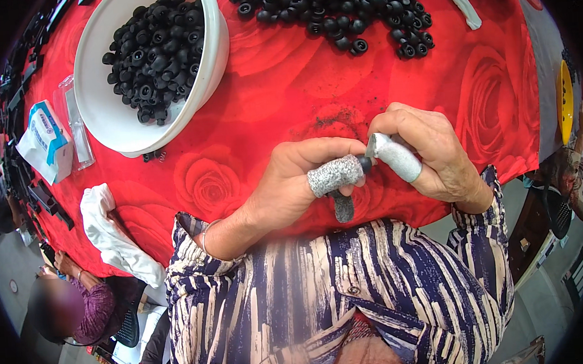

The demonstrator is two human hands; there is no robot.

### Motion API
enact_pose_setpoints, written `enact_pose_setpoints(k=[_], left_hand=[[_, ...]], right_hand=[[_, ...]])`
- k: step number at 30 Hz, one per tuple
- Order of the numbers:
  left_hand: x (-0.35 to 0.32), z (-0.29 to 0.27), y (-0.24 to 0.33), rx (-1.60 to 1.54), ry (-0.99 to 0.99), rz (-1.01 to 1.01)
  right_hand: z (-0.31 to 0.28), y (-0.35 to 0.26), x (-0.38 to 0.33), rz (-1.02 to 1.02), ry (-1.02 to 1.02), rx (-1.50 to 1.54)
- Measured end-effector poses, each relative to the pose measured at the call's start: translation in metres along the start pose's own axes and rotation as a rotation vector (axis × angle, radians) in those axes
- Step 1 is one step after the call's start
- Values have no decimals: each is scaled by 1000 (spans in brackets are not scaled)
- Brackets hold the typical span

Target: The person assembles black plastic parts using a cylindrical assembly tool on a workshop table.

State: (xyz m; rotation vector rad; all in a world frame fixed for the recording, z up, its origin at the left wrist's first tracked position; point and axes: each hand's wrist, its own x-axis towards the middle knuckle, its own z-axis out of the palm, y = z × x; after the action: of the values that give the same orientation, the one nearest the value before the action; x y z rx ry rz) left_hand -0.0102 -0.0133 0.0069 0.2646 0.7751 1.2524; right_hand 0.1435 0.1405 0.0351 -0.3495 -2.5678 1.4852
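In front of my chest, my left hand (281, 182) pinches a small black rubber cap (366, 163) between thumb and fingers. Grey knitted finger covers (336, 176) wrap two of its fingers. Close against it, my right hand (428, 142) is closed round a small blade-like metal piece (371, 146), its tip near the cap; the rest is hidden in the fingers. A white finger cover (398, 158) sits on the right thumb. At the upper left a white bowl (216, 61) holds many similar black caps (156, 57). Another pile of black caps (345, 14) lies loose on the far side.
The red rose-patterned tablecloth (280, 97) carries black crumbs (341, 117) beyond my hands. To the left lie a white cloth (106, 224), a blue-and-white packet (47, 142) and a clear plastic box (79, 127). Another person (94, 308) sits lower left. A yellow basket (565, 102) stands far right.
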Motion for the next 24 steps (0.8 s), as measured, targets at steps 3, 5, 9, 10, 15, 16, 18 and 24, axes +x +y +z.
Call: enact_pose_setpoints(k=[3,5,9,10,15,16,18,24], left_hand=[[-2,0,-1,-12,35,-29],[-2,-1,-2,-28,16,-11],[-1,1,-1,-21,19,-18],[-1,1,-1,-18,22,-31],[-1,1,-3,-30,15,-42],[-1,0,-4,-56,16,-49],[0,-1,-6,-87,13,-58],[6,-7,0,-246,29,77]], right_hand=[[2,1,0,-7,-4,28],[2,2,0,-9,-4,48],[1,3,1,-49,-9,39],[1,4,1,-77,-17,36],[-1,5,2,-82,-37,23],[-1,6,2,-92,-45,16],[1,7,3,-87,-45,6],[2,-8,0,-343,-128,-171]])
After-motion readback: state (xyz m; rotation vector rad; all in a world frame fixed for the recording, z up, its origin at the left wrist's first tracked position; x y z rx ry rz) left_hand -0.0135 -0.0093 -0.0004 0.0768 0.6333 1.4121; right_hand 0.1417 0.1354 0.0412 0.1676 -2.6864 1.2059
